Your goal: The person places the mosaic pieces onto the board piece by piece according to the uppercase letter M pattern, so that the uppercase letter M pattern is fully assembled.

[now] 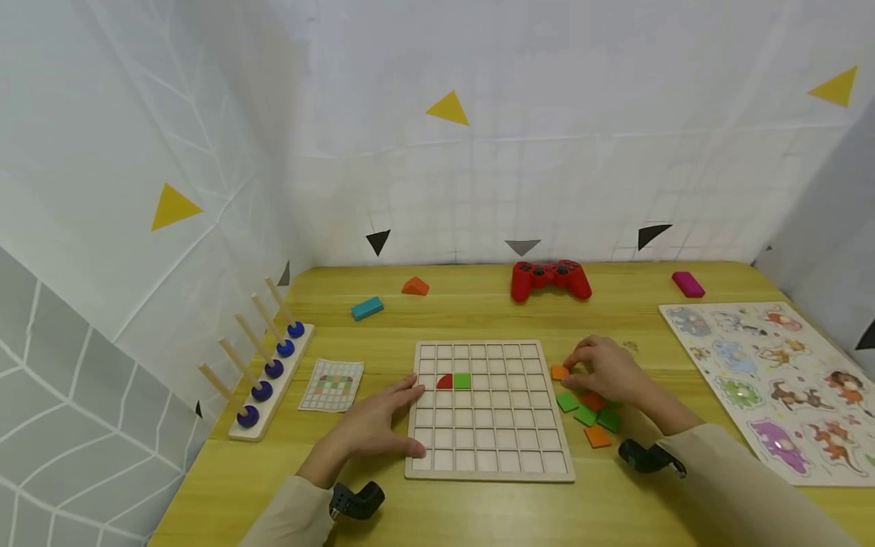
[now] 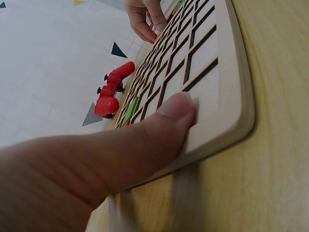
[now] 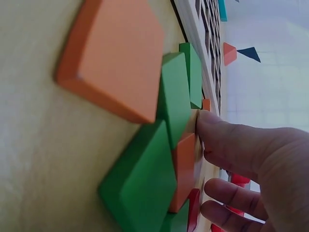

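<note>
Lower frame, nearest: two beige sleeves, each with a black wrist camera.

Left hand (image 1: 378,425), lower centre-left: lies flat against the left edge of the grid board (image 1: 490,467), fingers straight, thumb pressed on the board's rim; it grips nothing.

Grid board, centre: pale wood, square cells, flat on the table (image 1: 478,516). Two cells in its upper left part are filled: a red quarter-round tile (image 1: 444,381) and, touching it on the right, a green square tile (image 1: 462,381).

Right hand (image 1: 604,368), right of the board: fingers curled down over a loose pile of tiles (image 1: 588,414), green and orange squares lying partly overlapped just beside the board's right edge. The fingertips touch an orange tile (image 1: 560,372) at the pile's upper end; the wrist view shows the thumb against a tile's edge, but a firm pinch cannot be told.

Left of the board: a small pattern card (image 1: 331,384) printed with a coloured grid. Further left, a peg rack (image 1: 263,372) with five slanted wooden pegs, a blue ring at the foot of each.

Right side of the frame: an animal puzzle board (image 1: 779,380), pieces seated.

Far edge of the table, left to right: a teal block (image 1: 367,308), an orange wedge (image 1: 415,286), a red game controller (image 1: 551,279), a magenta block (image 1: 687,284).

Behind: white sheet walls bearing yellow and dark triangles.
</note>
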Demonstrator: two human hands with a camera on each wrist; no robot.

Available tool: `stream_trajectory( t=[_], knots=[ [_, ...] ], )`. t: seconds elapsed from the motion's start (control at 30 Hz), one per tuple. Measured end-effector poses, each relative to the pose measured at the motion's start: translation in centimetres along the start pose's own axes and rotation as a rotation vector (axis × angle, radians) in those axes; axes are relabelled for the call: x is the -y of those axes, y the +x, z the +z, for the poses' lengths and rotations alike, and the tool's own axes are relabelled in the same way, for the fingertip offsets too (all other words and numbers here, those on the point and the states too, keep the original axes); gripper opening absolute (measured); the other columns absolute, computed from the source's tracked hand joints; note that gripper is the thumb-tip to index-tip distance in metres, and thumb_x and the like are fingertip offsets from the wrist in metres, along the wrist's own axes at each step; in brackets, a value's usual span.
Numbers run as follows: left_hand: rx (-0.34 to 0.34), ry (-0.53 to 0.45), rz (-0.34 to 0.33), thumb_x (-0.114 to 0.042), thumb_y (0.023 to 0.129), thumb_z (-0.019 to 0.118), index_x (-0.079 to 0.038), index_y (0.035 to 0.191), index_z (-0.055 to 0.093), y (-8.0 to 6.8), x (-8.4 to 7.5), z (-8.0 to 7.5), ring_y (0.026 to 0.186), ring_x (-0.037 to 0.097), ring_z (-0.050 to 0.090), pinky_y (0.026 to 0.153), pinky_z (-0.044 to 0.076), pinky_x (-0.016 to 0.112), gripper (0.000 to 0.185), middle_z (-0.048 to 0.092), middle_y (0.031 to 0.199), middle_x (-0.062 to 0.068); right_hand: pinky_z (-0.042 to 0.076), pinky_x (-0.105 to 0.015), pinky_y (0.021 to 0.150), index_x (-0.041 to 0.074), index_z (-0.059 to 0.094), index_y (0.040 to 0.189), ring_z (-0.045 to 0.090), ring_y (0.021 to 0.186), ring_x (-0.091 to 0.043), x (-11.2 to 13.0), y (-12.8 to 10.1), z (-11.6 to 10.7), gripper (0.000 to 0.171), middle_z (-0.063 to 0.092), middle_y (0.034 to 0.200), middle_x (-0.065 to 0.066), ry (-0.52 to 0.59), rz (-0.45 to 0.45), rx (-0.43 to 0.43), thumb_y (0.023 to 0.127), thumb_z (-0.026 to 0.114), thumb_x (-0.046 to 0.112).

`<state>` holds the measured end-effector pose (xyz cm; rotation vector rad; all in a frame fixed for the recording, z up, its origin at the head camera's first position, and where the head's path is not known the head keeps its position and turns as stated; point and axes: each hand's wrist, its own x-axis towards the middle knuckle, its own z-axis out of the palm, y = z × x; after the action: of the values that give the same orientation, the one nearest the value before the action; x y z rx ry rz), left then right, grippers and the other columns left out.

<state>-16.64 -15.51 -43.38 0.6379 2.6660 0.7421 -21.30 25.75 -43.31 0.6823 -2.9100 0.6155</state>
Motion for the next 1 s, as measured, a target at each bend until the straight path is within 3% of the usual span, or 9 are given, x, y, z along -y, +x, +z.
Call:
stream_trajectory(
  t=[0.4,0.63,1.0],
  knots=[
    [0.008,-0.011,0.005,-0.056,0.074,0.08,-0.021,0.151,0.041,-0.3,0.0,0.2,0.148,0.034,0.032,0.114,0.033,0.06,0.093,0.027,0.164,0.002,0.052,-0.051,0.082,0.008,0.078,0.095,0.062,0.095,-0.031,1.1,0.8,0.0,0.022,0.07,0.1,-0.012,-0.013,0.002,-0.026,0.083,0.078,0.026],
    [0.001,-0.006,0.002,-0.055,0.074,0.08,-0.021,0.151,0.041,-0.3,-0.1,0.0,0.148,0.034,0.032,0.114,0.033,0.06,0.093,0.026,0.164,0.002,0.051,-0.048,0.08,0.011,0.078,0.092,0.061,0.092,-0.029,4.1,2.2,0.4,0.019,0.069,0.098,-0.009,0.014,-0.09,-0.049,0.08,0.081,0.025],
    [0.0,0.007,0.027,-0.054,0.075,0.08,-0.02,0.151,0.041,0.0,-0.1,-0.1,0.148,0.036,0.032,0.114,0.033,0.06,0.093,0.026,0.164,0.005,0.05,-0.041,0.078,0.013,0.078,0.093,0.06,0.092,-0.024,7.6,4.7,2.9,0.019,0.068,0.1,-0.007,0.038,-0.217,-0.009,0.081,0.08,0.028]
  ],
)
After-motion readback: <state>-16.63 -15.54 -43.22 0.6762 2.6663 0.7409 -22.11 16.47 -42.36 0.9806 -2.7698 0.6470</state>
